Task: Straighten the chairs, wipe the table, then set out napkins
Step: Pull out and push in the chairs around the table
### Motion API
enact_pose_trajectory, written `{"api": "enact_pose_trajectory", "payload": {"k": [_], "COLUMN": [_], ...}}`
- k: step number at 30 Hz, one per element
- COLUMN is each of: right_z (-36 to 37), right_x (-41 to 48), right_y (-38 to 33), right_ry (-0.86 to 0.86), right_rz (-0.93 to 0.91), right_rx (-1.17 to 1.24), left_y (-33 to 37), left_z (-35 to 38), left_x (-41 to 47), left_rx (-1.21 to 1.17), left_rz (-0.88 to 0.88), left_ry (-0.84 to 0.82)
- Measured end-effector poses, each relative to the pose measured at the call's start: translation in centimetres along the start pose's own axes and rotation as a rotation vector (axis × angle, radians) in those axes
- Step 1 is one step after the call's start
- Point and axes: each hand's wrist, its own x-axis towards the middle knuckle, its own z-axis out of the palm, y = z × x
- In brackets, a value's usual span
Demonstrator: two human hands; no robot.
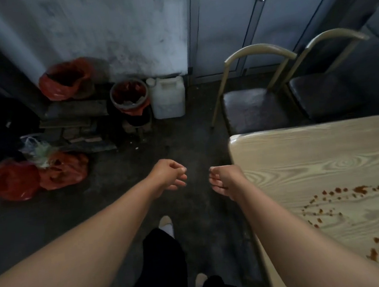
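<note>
Both hands reach forward over the dark floor (pixel 183 132): the left hand (pixel 168 174) and the right hand (pixel 225 178) are near each other, fingers loosely curled inward and holding nothing, and the right forearm runs along the edge of the wood-grain surface (pixel 312 154). That surface carries scattered reddish-brown crumbs (pixel 328 201), and just beyond its far edge the first chair (pixel 250 107) and the second chair (pixel 325 93) stand side by side, dark seats toward it and curved metal backs away. Farther off on the floor sit a white jug (pixel 168 96) and red plastic bags (pixel 25 177).
</note>
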Motion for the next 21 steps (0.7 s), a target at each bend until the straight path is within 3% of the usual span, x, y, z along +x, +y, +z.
{"api": "enact_pose_trajectory", "payload": {"k": [8, 15, 21], "right_z": [2.3, 1.2, -0.6], "right_x": [6.1, 12.3, 18.8], "right_y": [-9.6, -18.0, -26.4], "right_ry": [0.134, 0.229, 0.281], "right_rz": [0.051, 0.078, 0.138], "right_rx": [0.186, 0.276, 0.34], "left_y": [10.5, 19.7, 27.9], "left_z": [-5.5, -5.1, -4.7], "left_x": [11.6, 21.2, 28.4], "left_rx": [0.138, 0.197, 0.251], "left_rz": [0.035, 0.051, 0.044], "left_ry": [-0.087, -0.225, -0.238]}}
